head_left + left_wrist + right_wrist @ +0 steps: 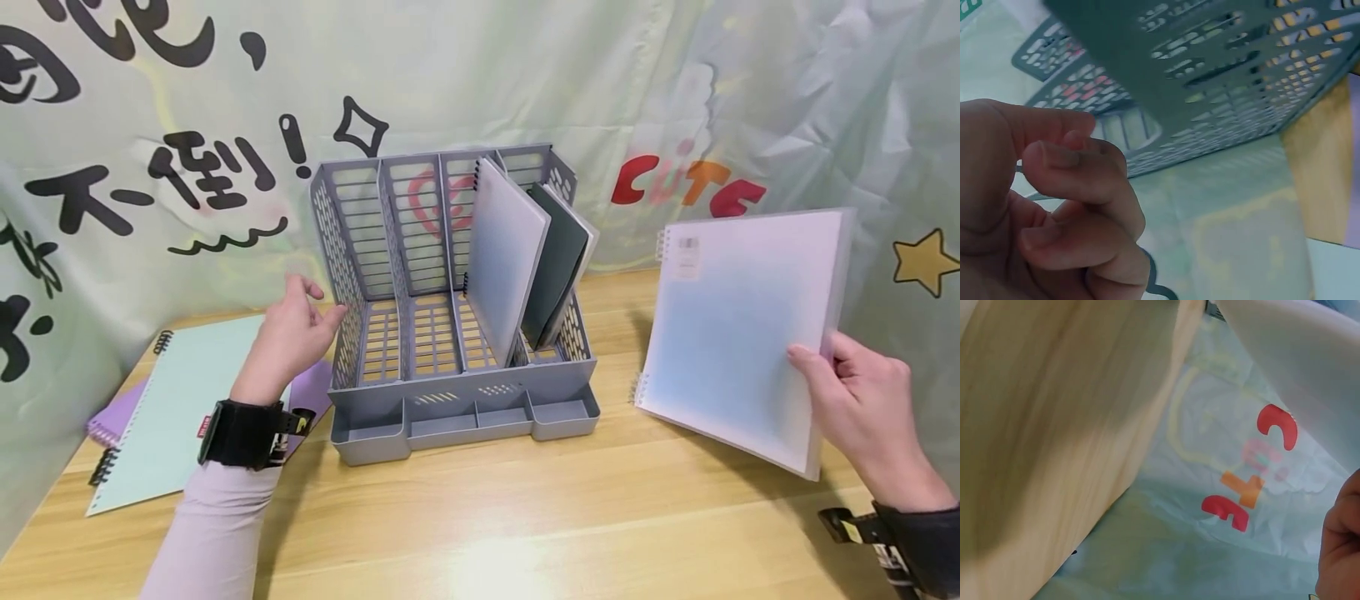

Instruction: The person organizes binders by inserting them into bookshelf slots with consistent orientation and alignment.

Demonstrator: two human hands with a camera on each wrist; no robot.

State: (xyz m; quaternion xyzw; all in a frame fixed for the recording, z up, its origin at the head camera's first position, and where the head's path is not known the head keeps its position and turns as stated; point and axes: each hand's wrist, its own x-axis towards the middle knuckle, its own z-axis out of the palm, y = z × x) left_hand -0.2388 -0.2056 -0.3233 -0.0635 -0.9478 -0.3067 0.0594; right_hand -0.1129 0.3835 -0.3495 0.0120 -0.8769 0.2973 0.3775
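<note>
Two bare hands work well apart over a wooden table (570,517). The right hand (870,400) grips the right edge of a spiral notebook (738,333), thumb on its white-and-blue cover; the notebook is tilted, its wire binding toward the left, to the right of a grey desk organizer (551,379) and apart from it. The left hand (294,337) is free, fingers loosely bent, just beside the organizer's perforated left wall; whether it touches the wall, I cannot tell. The organizer has four upright compartments: a similar blue notebook (506,258) leans in the third from the left, and a dark green notebook (553,262) stands in the fourth. At left, under the left forearm, a mint notebook (187,392) lies over something purple (310,387). Behind hangs a pale green printed cloth (525,75).
</note>
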